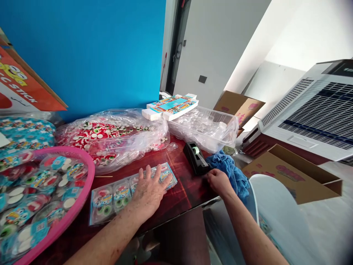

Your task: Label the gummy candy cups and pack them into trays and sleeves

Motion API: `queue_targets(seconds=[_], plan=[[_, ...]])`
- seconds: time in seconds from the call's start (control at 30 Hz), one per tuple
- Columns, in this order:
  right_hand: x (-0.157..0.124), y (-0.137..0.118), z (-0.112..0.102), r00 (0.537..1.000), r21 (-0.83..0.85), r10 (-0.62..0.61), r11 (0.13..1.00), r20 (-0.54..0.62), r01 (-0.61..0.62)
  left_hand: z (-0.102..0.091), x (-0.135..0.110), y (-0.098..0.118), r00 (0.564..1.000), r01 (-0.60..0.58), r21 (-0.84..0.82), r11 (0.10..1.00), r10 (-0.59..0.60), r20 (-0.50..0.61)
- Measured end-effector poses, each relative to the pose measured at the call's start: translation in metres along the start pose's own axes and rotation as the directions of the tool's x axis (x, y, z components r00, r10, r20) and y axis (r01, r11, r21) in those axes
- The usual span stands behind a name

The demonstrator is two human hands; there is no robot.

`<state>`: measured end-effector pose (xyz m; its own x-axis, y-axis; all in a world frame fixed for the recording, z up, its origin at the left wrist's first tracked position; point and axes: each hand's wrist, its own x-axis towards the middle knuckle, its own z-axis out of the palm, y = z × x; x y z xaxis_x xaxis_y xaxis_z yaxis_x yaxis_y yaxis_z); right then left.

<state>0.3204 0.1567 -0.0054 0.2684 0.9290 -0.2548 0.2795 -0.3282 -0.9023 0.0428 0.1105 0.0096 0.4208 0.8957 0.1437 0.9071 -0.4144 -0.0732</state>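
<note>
My left hand (pixel 149 193) lies with spread fingers across a flat display box (pixel 92 218) holding a row of small clear candy packs (pixel 121 195), which show red, white and green eye-like pieces. Its palm covers the middle packs. My right hand (pixel 220 181) is closed at the front end of a black tape dispenser (pixel 196 159) with a pale roll. Its fingertips are curled under, so whatever they pinch, if anything, is hidden. A crumpled blue cloth (pixel 230 171) sits right beside that hand.
A pink basket (pixel 91 165) of filled packs stands at left. Behind lie a plastic bag (pixel 129 129) of candies, folded printed boxes (pixel 172 106) and a clear bin (pixel 234 127) of plastic shells. Cardboard cartons (pixel 311 187) and an air cooler (pixel 311 114) are at right.
</note>
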Motion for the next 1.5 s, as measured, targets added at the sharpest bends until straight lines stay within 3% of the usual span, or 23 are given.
queue_targets(seconds=[0.13, 0.2, 0.23, 0.27, 0.33, 0.37, 0.43, 0.67, 0.87, 1.0, 1.13, 1.2, 1.3, 1.4, 1.5], plan=[[-0.012, -0.024, -0.001, 0.986, -0.155, -0.034, 0.986, 0.164, 0.060, -0.003, -0.003, 0.000, 1.000, -0.029, -0.018, 0.999, 0.029, 0.009], [-0.021, -0.043, 0.010, 0.939, -0.176, -0.061, 0.976, 0.339, 0.127, -0.004, -0.006, 0.000, 0.999, -0.045, -0.024, 0.999, 0.045, 0.006], [-0.023, -0.053, 0.018, 0.878, -0.169, -0.076, 0.970, 0.472, 0.174, -0.005, -0.008, -0.001, 0.999, -0.051, -0.028, 0.998, 0.051, 0.003], [-0.024, -0.063, 0.028, 0.781, -0.150, -0.085, 0.963, 0.619, 0.224, -0.006, -0.010, -0.001, 0.998, -0.055, -0.033, 0.998, 0.055, -0.001], [-0.020, -0.079, 0.047, 0.544, -0.108, -0.071, 0.951, 0.836, 0.290, -0.007, -0.013, -0.001, 0.998, -0.063, -0.044, 0.997, 0.062, -0.013], [-0.016, -0.085, 0.055, 0.450, -0.102, -0.049, 0.947, 0.892, 0.304, -0.008, -0.014, -0.001, 0.998, -0.068, -0.048, 0.996, 0.067, -0.020], [-0.005, -0.091, 0.067, 0.365, -0.132, 0.013, 0.944, 0.931, 0.304, -0.010, -0.015, -0.001, 0.996, -0.084, -0.060, 0.995, 0.083, -0.029], [0.028, -0.087, 0.075, 0.244, -0.228, 0.152, 0.919, 0.958, 0.322, -0.014, -0.014, -0.001, 0.995, -0.095, -0.080, 0.992, 0.095, -0.003], [0.038, -0.088, 0.084, 0.196, -0.250, 0.193, 0.909, 0.961, 0.332, -0.018, -0.006, 0.004, 0.992, -0.071, -0.074, 0.995, 0.079, 0.099], [0.033, -0.080, 0.083, 0.213, -0.201, 0.138, 0.928, 0.967, 0.314, -0.021, -0.003, 0.006, 0.989, -0.050, -0.073, 0.996, 0.059, 0.137], [0.023, -0.070, 0.085, 0.293, -0.176, 0.069, 0.918, 0.954, 0.356, -0.018, -0.004, 0.006, 0.989, -0.036, -0.077, 0.996, 0.046, 0.139], [0.017, -0.066, 0.087, 0.372, -0.198, 0.039, 0.894, 0.928, 0.401, -0.017, -0.004, 0.005, 0.988, -0.038, -0.081, 0.996, 0.049, 0.144], [0.007, -0.062, 0.094, 0.539, -0.280, -0.032, 0.828, 0.842, 0.486, -0.018, -0.005, 0.005, 0.988, -0.037, -0.082, 0.996, 0.049, 0.149], [-0.006, -0.055, 0.106, 0.702, -0.419, -0.132, 0.720, 0.700, 0.554, -0.020, -0.005, 0.007, 0.985, -0.020, -0.086, 0.996, 0.034, 0.167], [-0.019, -0.045, 0.118, 0.823, -0.577, -0.215, 0.620, 0.526, 0.531, -0.024, -0.005, 0.008, 0.987, -0.012, -0.129, 0.992, 0.032, 0.158]])
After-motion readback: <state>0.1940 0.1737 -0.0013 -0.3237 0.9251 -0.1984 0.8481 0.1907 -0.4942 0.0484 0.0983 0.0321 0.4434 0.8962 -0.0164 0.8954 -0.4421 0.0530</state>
